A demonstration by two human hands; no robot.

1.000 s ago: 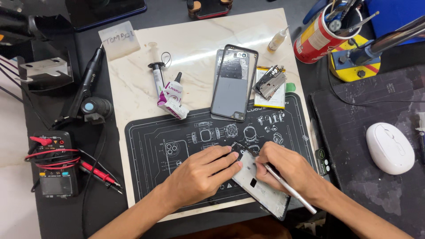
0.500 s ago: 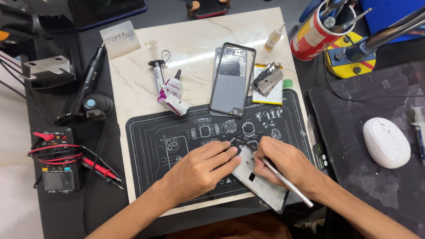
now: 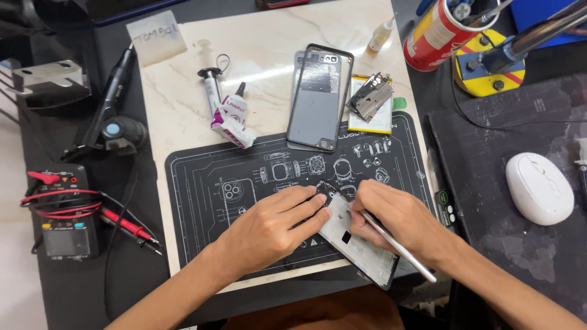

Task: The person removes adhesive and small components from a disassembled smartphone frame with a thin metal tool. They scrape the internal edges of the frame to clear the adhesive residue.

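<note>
Near the front edge of the tabletop, both hands work on an opened phone body that lies tilted on the black work mat, its lower end reaching past the mat's front edge. The left hand rests palm down on the mat, fingers curled narrow, with its fingertips pressing the upper left edge of the phone body. The right hand lies over the body's right side and grips a slim silver tool like a pen; the shaft slants out toward the front right corner, and its tip is hidden under the fingers. Behind the hands, toward the back of the mat, a phone back cover lies face up across the mat's rear edge and the pale marble board. Just right of it sits a small metal part on a yellow-edged card. Left of the cover lie a syringe and a glue tube. A multimeter with red leads sits by the left edge, and a white mouse by the right.
</note>
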